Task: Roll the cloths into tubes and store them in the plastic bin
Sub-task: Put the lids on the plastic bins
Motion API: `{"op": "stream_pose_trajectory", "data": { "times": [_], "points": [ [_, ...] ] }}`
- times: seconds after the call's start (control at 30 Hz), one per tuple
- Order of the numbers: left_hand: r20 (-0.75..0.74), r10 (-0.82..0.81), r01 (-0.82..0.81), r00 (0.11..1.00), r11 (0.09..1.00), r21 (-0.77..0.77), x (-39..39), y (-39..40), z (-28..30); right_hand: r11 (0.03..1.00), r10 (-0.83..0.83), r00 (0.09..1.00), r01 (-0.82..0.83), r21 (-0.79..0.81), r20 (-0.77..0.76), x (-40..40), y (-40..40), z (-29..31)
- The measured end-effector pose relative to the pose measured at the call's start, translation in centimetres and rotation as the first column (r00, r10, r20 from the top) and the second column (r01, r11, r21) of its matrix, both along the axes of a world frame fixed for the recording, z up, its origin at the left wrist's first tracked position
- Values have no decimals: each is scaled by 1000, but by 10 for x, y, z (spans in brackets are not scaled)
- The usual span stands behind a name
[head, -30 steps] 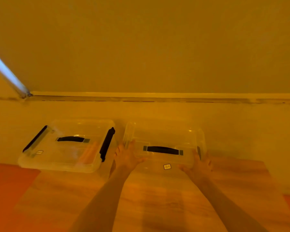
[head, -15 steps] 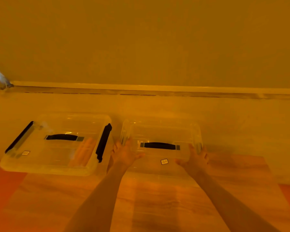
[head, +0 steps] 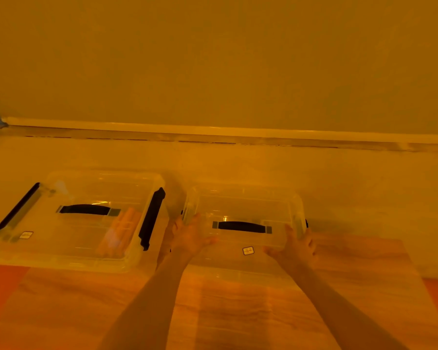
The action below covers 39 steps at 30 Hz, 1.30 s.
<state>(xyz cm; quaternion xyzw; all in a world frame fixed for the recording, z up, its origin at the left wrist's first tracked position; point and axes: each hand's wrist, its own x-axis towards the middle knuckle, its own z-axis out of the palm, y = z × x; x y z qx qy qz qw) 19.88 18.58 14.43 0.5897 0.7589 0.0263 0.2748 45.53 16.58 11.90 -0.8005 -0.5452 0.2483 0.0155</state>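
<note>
Wooden table (head: 238, 311) against a plain wall (head: 213, 59), all under a strong orange cast; pale ledge (head: 213, 128) along the wall's foot, orange floor (head: 0, 281) at the table's left and right edges. 2 clear plastic bins on the table's far side, set side by side and apart. Left bin (head: 68, 223): lid on, black handle on top, black latches at both ends, small label near the front left corner. Inside, seen through the lid, rolled cloths (head: 119, 233) lying along the right wall, orange in this light; count hard to tell. Right bin (head: 243, 223): clear lid with a black handle in the middle, small label near the front edge. Left hand (head: 187, 236) gripping the right bin's lid at its left edge, fingers curled over the rim, thumb toward the centre. Right hand (head: 293, 246) gripping the same lid at its right front corner, fingers up along the side. Both forearms bare, reaching in from the near edge. Contents of the right bin not readable.
</note>
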Motion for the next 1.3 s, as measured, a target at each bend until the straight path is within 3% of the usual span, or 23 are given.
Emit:
{"op": "stream_pose_trajectory", "data": {
  "times": [0.23, 0.8, 0.97, 1.03, 1.13, 1.3],
  "points": [
    [-25, -51, 51, 998, 999, 0, 4, 2, 1, 1000, -4, 1000, 5, -20, 4, 2, -1, -8],
    [3, 46, -46, 999, 999, -20, 7, -33, -1, 998, 68, 996, -67, -6, 57, 10, -25, -13],
    [35, 78, -78, 996, 997, -9, 8, -31, -5, 997, 75, 997, -75, 2, 18, 14, -25, -12],
    [-23, 104, -103, 994, 994, 30, 12, -26, -10, 998, 64, 998, -64, 8, -5, 15, -21, -12],
    [-194, 1, 19, 981, 994, 105, 25, -16, -17, 998, 50, 999, -49, 33, -2, 19, -15, -11],
    [-183, -92, 118, 979, 984, 137, 51, 0, -32, 994, 52, 998, -54, 97, 27, 35, 1, -16]
  ]
}}
